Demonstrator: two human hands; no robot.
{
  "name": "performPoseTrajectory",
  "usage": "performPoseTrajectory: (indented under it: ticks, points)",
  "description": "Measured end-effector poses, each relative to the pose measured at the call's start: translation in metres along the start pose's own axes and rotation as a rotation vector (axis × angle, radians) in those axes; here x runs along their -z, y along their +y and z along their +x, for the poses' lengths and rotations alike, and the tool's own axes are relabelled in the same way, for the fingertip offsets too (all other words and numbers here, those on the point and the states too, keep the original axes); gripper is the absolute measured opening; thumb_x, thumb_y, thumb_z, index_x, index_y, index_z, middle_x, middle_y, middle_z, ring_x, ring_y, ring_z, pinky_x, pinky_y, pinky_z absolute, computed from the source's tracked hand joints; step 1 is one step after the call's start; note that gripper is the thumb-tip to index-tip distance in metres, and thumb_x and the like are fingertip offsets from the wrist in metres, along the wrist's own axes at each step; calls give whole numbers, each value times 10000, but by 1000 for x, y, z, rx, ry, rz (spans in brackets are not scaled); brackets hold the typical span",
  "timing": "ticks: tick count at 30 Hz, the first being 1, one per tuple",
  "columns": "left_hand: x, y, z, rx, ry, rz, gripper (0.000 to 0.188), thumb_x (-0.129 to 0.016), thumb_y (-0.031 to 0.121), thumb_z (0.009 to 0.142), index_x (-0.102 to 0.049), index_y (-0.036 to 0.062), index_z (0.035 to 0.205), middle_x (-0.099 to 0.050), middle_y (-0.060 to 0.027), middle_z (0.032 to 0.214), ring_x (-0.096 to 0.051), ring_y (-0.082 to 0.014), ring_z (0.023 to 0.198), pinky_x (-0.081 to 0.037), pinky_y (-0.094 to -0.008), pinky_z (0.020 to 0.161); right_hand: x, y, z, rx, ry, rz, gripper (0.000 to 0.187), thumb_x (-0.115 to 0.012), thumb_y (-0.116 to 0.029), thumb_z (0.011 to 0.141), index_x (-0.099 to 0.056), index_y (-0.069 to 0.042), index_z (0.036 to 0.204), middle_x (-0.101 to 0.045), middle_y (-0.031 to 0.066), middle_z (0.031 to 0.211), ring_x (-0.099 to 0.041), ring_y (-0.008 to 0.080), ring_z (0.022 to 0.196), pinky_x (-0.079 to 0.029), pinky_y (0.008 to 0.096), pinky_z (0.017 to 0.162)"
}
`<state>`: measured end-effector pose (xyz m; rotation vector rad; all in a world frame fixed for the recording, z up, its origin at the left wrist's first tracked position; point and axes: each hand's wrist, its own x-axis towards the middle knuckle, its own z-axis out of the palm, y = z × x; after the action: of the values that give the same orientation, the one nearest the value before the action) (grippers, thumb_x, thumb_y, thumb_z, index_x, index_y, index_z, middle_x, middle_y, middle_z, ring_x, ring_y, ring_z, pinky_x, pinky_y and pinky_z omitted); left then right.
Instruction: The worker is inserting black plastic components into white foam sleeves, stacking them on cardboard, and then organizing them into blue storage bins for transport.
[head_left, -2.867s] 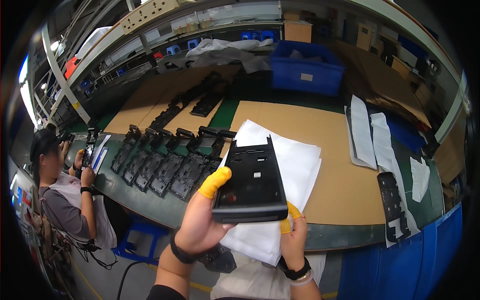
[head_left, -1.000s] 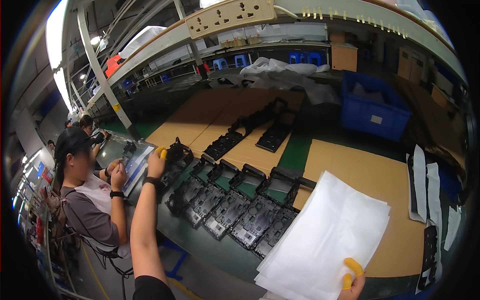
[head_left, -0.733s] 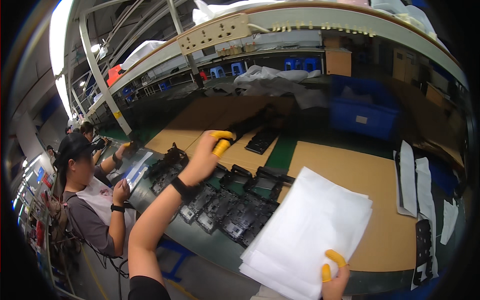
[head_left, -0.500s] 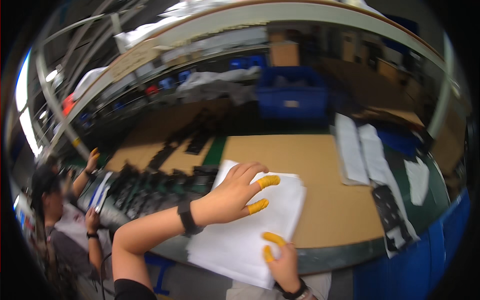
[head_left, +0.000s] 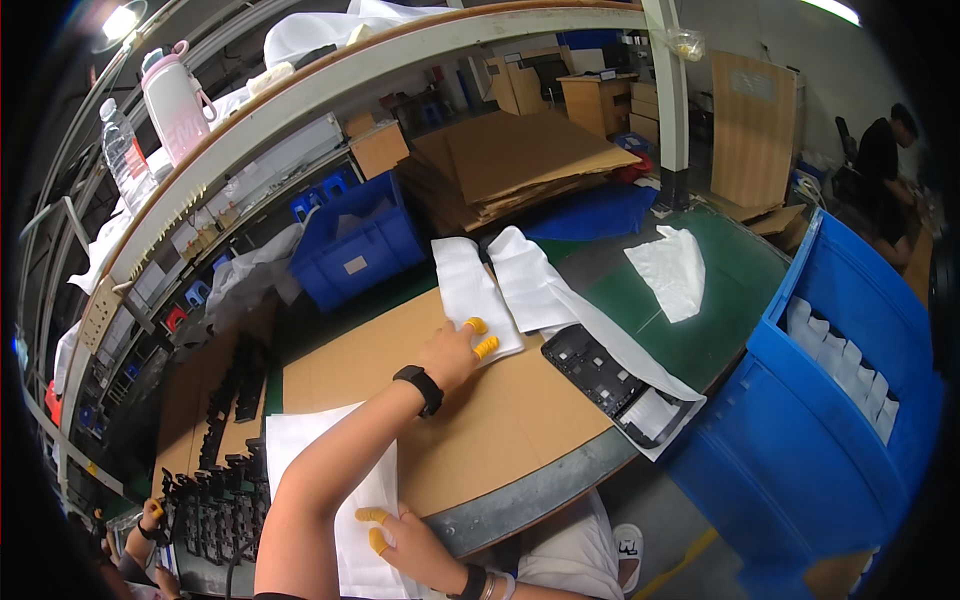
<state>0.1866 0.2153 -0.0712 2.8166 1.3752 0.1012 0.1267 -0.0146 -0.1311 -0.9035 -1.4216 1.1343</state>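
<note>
My left hand (head_left: 455, 352), with yellow finger cots on two fingers, reaches across the cardboard sheet (head_left: 400, 370) and rests on the near end of a folded white sheet stack (head_left: 468, 290). Those two fingers are apart; the others are partly hidden. My right hand (head_left: 412, 548), also wearing two yellow cots, lies over a pile of white sheets (head_left: 350, 545) at the table's near edge, its covered fingers spread. To the right, a black rectangular plastic housing (head_left: 590, 372) lies partly under a long white wrapping sheet (head_left: 610, 330).
A deep blue bin (head_left: 720, 460) holding white wrapped pieces stands at the right. Another blue crate (head_left: 350, 255) sits behind the cardboard. Several black parts (head_left: 225, 505) line the left side, near another person's hand (head_left: 150, 515). A crumpled white sheet (head_left: 668, 275) lies on the green tabletop.
The view has swung right. My left hand has moved from above the white sheet pile to the folded white stack farther right. My right hand stays by the pile.
</note>
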Motion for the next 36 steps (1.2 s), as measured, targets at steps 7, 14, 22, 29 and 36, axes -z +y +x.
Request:
performPoseTrajectory:
  ticks: [7,14,22,29,36]
  points:
    - [-1,-37,-13,318,-58,44,736,-651,490,665,-433,-105,1041,-536,-280,988,-560,-370,912,-462,-397,767,2,6,3,11,-15,-41,254,-556,-58,749,-552,0,997,-464,196,870,-509,326,800,-425,354,684]
    - [30,-84,-29,229,84,-356,611,-746,236,584,-446,50,1081,-511,-218,1050,-513,-323,1004,-401,-365,870,-2,-1,10,4,63,-150,290,-558,-88,756,-596,-86,1043,-490,182,803,-508,314,737,-432,337,674]
    - [163,-70,-152,146,555,50,356,-589,14,693,-498,17,1037,-452,-171,952,-507,-355,855,-435,-370,749,-3,-4,10,-34,91,-121,295,-553,-73,756,-609,-84,1045,-497,173,771,-489,280,710,-413,319,667]
    - [131,-17,-285,363,366,404,407,-503,-88,645,-513,15,1038,-411,-151,1093,-574,-313,644,-507,-368,537,0,-1,7,-47,111,-89,269,-556,-89,785,-606,-50,1047,-562,169,866,-521,266,826,-409,309,760]
    - [84,7,-313,65,98,159,552,-607,391,740,-501,3,1118,-375,-197,1224,-411,-330,1084,-358,-382,870,-7,3,11,96,121,-109,315,-593,-185,798,-564,-8,1057,-547,192,918,-531,323,850,-427,352,745]
